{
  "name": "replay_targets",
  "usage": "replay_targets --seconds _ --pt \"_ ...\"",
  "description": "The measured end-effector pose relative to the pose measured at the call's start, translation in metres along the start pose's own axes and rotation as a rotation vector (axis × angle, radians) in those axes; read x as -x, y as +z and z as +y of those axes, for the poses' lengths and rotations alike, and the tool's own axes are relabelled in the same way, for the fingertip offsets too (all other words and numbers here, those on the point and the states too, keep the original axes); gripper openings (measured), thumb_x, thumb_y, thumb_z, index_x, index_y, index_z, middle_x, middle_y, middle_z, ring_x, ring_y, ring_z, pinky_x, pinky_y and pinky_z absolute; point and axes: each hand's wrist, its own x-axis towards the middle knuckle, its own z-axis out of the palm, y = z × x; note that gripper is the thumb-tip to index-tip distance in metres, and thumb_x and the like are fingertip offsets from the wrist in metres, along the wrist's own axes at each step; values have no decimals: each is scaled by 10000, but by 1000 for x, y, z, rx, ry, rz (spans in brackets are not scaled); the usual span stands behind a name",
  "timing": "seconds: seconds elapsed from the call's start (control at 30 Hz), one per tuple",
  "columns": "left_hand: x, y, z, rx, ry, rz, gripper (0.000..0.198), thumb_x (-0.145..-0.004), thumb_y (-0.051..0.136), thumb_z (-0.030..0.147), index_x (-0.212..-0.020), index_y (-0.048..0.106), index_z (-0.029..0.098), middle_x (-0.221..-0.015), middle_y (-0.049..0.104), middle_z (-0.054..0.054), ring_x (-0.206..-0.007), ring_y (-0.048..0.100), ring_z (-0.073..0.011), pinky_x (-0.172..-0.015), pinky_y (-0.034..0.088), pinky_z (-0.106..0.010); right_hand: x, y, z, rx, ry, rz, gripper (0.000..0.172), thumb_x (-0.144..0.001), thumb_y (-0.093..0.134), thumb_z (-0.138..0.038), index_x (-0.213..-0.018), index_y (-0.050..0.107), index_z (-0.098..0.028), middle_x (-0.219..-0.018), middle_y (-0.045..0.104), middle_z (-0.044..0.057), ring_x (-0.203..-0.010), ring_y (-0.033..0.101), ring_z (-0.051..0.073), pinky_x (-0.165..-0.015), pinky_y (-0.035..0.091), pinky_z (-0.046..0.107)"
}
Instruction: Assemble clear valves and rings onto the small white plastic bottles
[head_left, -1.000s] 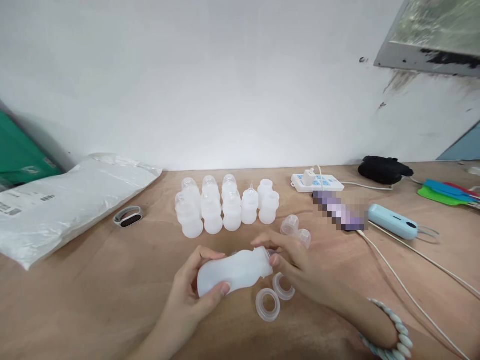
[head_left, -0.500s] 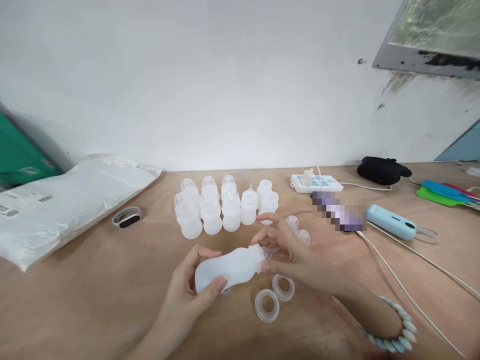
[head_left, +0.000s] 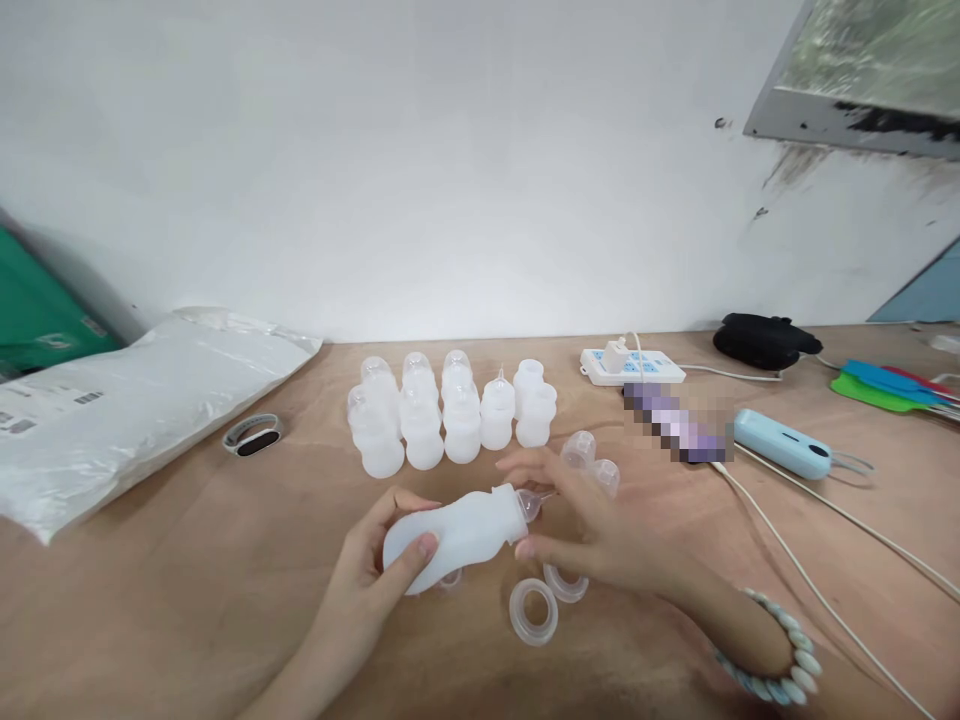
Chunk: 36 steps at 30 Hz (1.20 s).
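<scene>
My left hand (head_left: 386, 560) is closed around the body of a milky white baby bottle (head_left: 457, 535), held tilted with its neck to the right. A clear teat (head_left: 529, 504) sits at the bottle's mouth. Around the neck and teat, my right hand (head_left: 577, 510) has its thumb and fingers apart; whether a fingertip touches the bottle is hard to see. Below lie two translucent collar rings, one fully visible (head_left: 533, 612) and one partly behind my right hand (head_left: 566, 583). A small clear piece (head_left: 451, 578) shows under the bottle, mostly hidden.
Several white bottles (head_left: 424, 430) stand in rows behind, many with clear caps. Two loose clear caps (head_left: 580, 450) lie beyond my right hand. A fitness band (head_left: 253, 436) and a white package (head_left: 150, 400) lie left; a power strip (head_left: 634, 367), cables and a light blue device (head_left: 782, 444) right.
My right fingers have spread and come off the bottle's neck, where they were pressing before. The bottle has shifted slightly left in my left hand.
</scene>
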Motion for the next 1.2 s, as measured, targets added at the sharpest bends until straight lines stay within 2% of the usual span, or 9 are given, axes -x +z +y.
replay_targets --seconds 0.2,0.37,0.47,0.53,0.63,0.77,0.9,1.07,1.2 --pt "13 4 1 -119 122 70 318 -769 696 505 -911 619 231 -818 702 -30 -644 641 -202 -547 505 -268 3 11 0 -184 69 11 244 -795 709 -247 -986 558 -226 -797 599 -24 -665 537 130 -517 414 219" --pt "22 11 10 -188 183 193 273 -736 722 420 -922 620 248 -929 696 -51 -754 650 -228 -608 512 -283 4 12 -5 -222 111 27 196 -802 696 -256 -953 574 -227 -759 614 -30 -650 540 131 -521 403 228" --pt "18 6 6 -226 234 177 259 -751 716 405 -929 610 248 -928 707 -51 -734 659 -222 -579 514 -269 0 -5 1 -20 -18 60 207 -899 618 -345 -1071 583 -237 -852 674 1 -749 598 163 -633 464 271" --pt "14 2 2 -262 265 186 257 -770 707 409 -943 600 252 -904 715 -38 -698 659 -212 -559 515 -261 -4 -20 12 227 -62 285 217 -943 542 -386 -1080 573 -220 -832 675 19 -743 606 180 -674 466 303" --pt "10 -2 -2 -294 273 233 259 -790 690 421 -955 588 249 -894 721 -31 -696 664 -212 -568 525 -263 -10 -39 32 725 133 537 263 -911 571 -415 -1032 569 -181 -829 677 60 -760 629 231 -667 436 335" --pt "9 -1 1 -303 256 220 262 -776 691 419 -931 580 239 -878 725 -35 -690 667 -216 -560 525 -263 -15 -47 51 1032 369 348 136 -815 652 -297 -823 599 -173 -824 709 112 -738 659 285 -616 396 340" --pt "10 1 1 -271 232 225 259 -798 686 419 -957 574 248 -913 718 -24 -690 655 -199 -560 514 -247 -13 -50 46 1037 387 359 105 -842 612 -276 -816 619 -175 -780 710 99 -723 668 287 -648 420 358" --pt "8 -3 2 -290 238 226 256 -817 664 431 -954 569 238 -873 707 -16 -657 631 -189 -560 504 -251 -7 -52 23 508 63 601 287 -891 604 -377 -1104 631 -186 -1055 707 100 -960 660 267 -834 499 400" --pt "9 -5 3 -319 238 184 243 -842 645 424 -972 562 235 -825 698 -2 -618 621 -177 -542 499 -246 -2 -34 13 -42 -57 281 307 -854 696 -333 -1135 656 -217 -1078 724 69 -971 685 227 -823 554 354"
